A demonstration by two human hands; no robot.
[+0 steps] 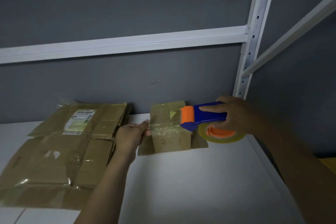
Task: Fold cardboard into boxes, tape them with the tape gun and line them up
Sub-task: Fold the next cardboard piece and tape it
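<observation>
— What lies closest to you?

— Flattened cardboard (49,167) along the white shelf's (181,187) left edge, another stack (81,120) behind it against the grey wall (127,5).

— And your hands?

— My left hand (131,134) pinches the free end of the clear tape (163,129), fingers closed on it. My right hand (236,114) is wrapped around the blue and orange tape gun (201,116), the strip stretched between them.

— The box?

— The small box (171,132) stands at the shelf's back edge, touching the wall, directly behind the strip.

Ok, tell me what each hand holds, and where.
Right hand grips the tape gun by its blue handle; left hand pinches the tape's free end.
</observation>
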